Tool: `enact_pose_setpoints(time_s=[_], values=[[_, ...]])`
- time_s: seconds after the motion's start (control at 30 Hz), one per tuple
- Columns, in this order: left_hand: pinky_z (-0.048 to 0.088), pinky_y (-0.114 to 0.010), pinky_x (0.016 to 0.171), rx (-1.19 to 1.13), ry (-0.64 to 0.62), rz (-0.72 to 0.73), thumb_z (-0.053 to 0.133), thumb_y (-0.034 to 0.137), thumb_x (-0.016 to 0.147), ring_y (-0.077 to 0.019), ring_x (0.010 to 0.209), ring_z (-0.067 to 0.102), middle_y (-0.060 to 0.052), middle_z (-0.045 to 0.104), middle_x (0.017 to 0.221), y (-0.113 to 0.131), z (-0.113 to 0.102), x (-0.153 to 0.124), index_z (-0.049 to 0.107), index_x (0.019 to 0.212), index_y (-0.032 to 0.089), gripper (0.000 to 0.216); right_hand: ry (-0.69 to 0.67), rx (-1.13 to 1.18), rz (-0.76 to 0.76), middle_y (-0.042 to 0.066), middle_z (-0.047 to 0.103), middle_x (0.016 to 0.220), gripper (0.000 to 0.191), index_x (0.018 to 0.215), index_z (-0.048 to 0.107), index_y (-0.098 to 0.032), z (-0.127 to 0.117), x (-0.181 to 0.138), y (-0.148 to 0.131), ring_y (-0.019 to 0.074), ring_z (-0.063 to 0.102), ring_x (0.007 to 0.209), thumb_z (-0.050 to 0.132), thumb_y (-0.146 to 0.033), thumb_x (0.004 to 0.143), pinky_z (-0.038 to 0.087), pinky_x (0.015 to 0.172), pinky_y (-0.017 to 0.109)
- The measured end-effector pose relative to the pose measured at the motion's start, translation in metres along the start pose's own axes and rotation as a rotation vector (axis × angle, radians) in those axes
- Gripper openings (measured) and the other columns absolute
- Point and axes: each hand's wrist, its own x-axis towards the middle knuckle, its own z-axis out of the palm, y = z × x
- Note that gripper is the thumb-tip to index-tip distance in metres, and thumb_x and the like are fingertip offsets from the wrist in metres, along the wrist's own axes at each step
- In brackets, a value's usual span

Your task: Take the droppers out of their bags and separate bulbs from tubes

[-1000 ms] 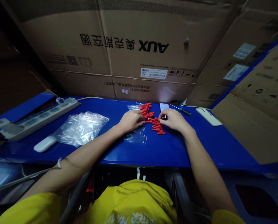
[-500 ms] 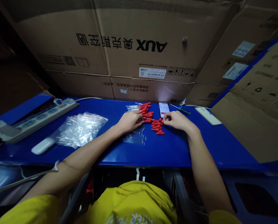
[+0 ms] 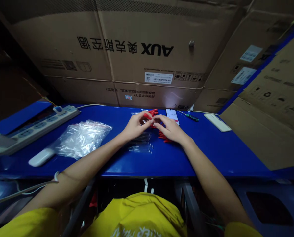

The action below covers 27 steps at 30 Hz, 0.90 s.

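Above the blue table my left hand (image 3: 135,127) is closed, with a small red plastic piece (image 3: 148,116) between its fingers. The fingertips of my right hand (image 3: 171,129) are pinched together and meet those of my left; what they hold is too small to make out. Behind the hands lies a pile of similar red pieces (image 3: 154,111), partly covered by the fingers. More red pieces (image 3: 163,137) lie under and beside my right hand, half hidden. Several thin, shiny rods (image 3: 140,146) are laid in a row on the table below my left hand.
Clear zip bags (image 3: 84,140) lie to the left, beside a white oblong device (image 3: 41,157) and a power strip (image 3: 44,124). A lit phone (image 3: 172,116), a screwdriver (image 3: 192,117) and a pale phone-shaped object (image 3: 217,122) are at the back right. Cardboard (image 3: 127,65) walls the table.
My right hand has moved left from the near red pieces to meet my left hand. My left hand has lifted slightly, with a red piece now visible in its fingers. The view has shifted slightly.
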Motion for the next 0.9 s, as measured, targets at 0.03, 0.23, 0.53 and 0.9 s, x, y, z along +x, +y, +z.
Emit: enact_pose_setpoints(time_s=[0.03,0.23,0.53,0.9], values=[[0.05,-0.027,0.066,-0.036,0.001,0.001,0.066,0.043,0.098,-0.0141,0.071,0.064,-0.004,0.074,0.091,0.0,0.0,0.0,0.065,0.101,0.018,0.025,-0.005,-0.011,-0.012,0.011,0.074,0.127,0.03,0.132,0.061,-0.024,0.005,0.001,-0.003,0.0258,0.07,0.114,0.047,-0.041,0.111,0.052,0.095,0.037],[0.05,-0.026,0.064,0.133,0.058,0.042,0.072,0.046,0.096,-0.0138,0.071,0.067,-0.005,0.078,0.098,-0.005,-0.008,0.001,0.067,0.11,0.019,0.031,-0.126,-0.296,0.103,0.011,0.079,0.116,0.032,0.134,0.058,-0.022,0.013,0.004,-0.009,0.0283,0.074,0.098,0.035,-0.034,0.115,0.046,0.077,0.034],[0.046,-0.029,0.074,0.498,0.001,0.183,0.046,0.039,0.111,-0.0175,0.081,0.068,-0.006,0.077,0.095,-0.008,-0.026,0.001,0.071,0.102,0.019,0.034,-0.199,-0.463,0.153,0.009,0.081,0.113,0.035,0.129,0.061,-0.024,0.015,0.006,-0.012,0.0282,0.075,0.096,0.034,-0.04,0.115,0.042,0.073,0.034],[0.035,-0.028,0.063,0.663,-0.071,0.172,0.043,0.038,0.112,-0.0157,0.064,0.059,-0.003,0.07,0.076,-0.011,-0.023,0.001,0.069,0.089,0.018,0.04,-0.172,-0.412,0.096,0.006,0.081,0.113,0.032,0.122,0.067,-0.026,0.016,0.004,-0.012,0.0258,0.074,0.096,0.04,-0.042,0.114,0.043,0.074,0.033]])
